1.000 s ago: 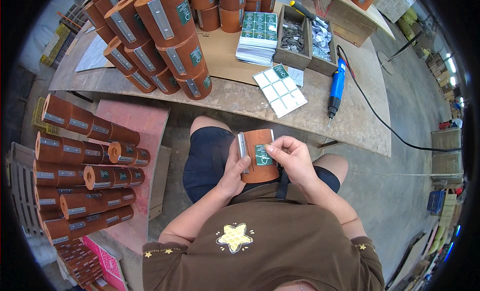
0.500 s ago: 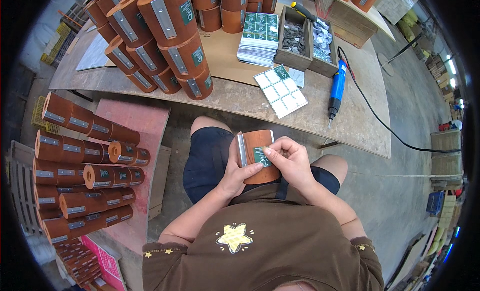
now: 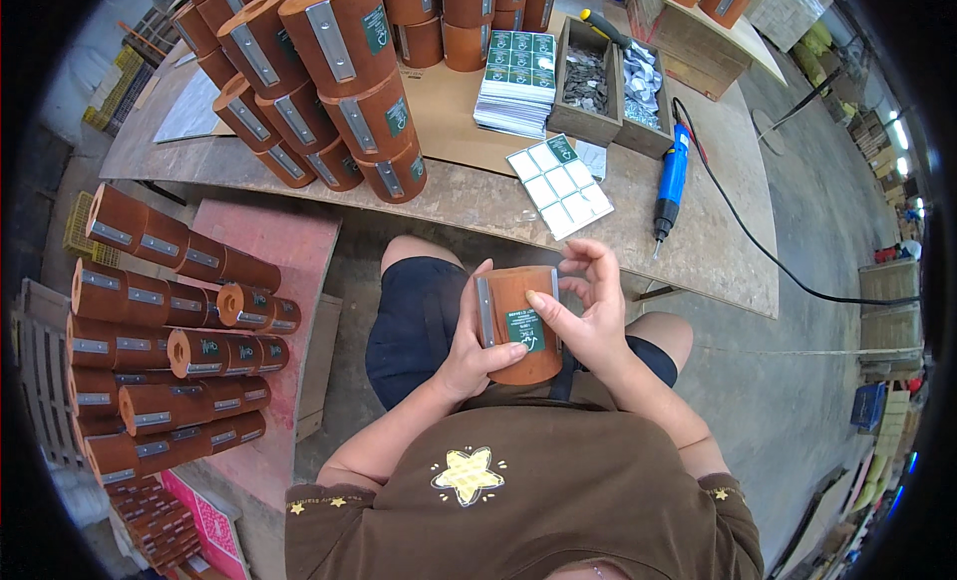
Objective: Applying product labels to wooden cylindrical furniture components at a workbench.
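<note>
A reddish-brown wooden cylinder (image 3: 506,289) with metal strips on its sides is held over my lap. My left hand (image 3: 467,349) is closed around its left side, the thumb on the lower edge of a green sticker (image 3: 524,328). That sticker lies on the cylinder's front face. My right hand (image 3: 590,326) rests its thumb tip at the sticker's upper part; its other fingers are raised and spread beside the cylinder's right side, not gripping it. On the table ahead lies a sticker sheet (image 3: 564,193), mostly bare white squares with a green sticker left in one corner.
Stacked cylinders (image 3: 364,112) stand on the table (image 3: 449,196); more lie on a reddish board (image 3: 261,243) at left. Beside a pile of sticker sheets (image 3: 514,87) are wooden boxes (image 3: 588,122) of metal pieces and a screwdriver (image 3: 604,26). A corded blue power screwdriver (image 3: 672,181) lies right.
My right hand's fingers have uncurled and spread, the thumb staying at the sticker. The cylinder has tipped slightly and moved a little lower, showing more of the sticker.
</note>
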`<state>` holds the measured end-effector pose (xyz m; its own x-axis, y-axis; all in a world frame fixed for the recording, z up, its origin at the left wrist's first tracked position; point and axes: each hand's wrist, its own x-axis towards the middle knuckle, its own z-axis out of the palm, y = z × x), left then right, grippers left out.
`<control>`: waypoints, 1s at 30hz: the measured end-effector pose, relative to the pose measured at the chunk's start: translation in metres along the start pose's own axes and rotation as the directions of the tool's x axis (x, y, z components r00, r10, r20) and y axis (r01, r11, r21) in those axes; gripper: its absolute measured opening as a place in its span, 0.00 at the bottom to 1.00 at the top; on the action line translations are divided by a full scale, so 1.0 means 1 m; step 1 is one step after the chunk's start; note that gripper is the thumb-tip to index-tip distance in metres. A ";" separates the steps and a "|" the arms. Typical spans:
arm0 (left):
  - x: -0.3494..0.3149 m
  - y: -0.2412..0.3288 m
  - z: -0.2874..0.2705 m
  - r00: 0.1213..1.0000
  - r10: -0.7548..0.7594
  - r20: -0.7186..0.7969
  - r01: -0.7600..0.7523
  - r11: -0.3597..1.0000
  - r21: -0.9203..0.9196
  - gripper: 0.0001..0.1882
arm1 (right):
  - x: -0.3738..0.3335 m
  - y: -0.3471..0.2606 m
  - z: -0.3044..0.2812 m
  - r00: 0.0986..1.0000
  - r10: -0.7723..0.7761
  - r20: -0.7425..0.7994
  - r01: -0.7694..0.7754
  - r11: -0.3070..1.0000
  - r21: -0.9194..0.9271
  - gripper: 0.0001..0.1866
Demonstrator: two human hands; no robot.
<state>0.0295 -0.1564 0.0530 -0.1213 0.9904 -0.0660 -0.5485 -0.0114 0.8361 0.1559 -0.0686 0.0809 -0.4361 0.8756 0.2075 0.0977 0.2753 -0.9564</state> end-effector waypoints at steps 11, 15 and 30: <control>0.006 0.005 0.000 0.995 -0.016 -0.100 0.006 0.995 -0.097 0.36 | -0.001 0.002 -0.003 0.877 0.058 0.477 -0.180 0.960 0.215 0.50; 0.005 0.006 -0.009 0.996 -0.031 -0.083 0.019 0.989 -0.144 0.36 | 0.005 0.001 -0.002 0.830 0.049 0.556 -0.178 0.968 0.180 0.53; -0.021 0.108 -0.081 0.498 0.689 -0.527 -0.293 0.706 0.645 0.44 | 0.009 0.000 -0.002 0.915 -0.004 0.403 -0.029 0.997 0.076 0.41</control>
<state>-0.0938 -0.1895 0.1006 -0.8739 0.4132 0.2560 0.1823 -0.2098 0.9606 0.1538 -0.0604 0.0830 -0.7599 0.6405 0.1109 0.0420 0.2186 -0.9749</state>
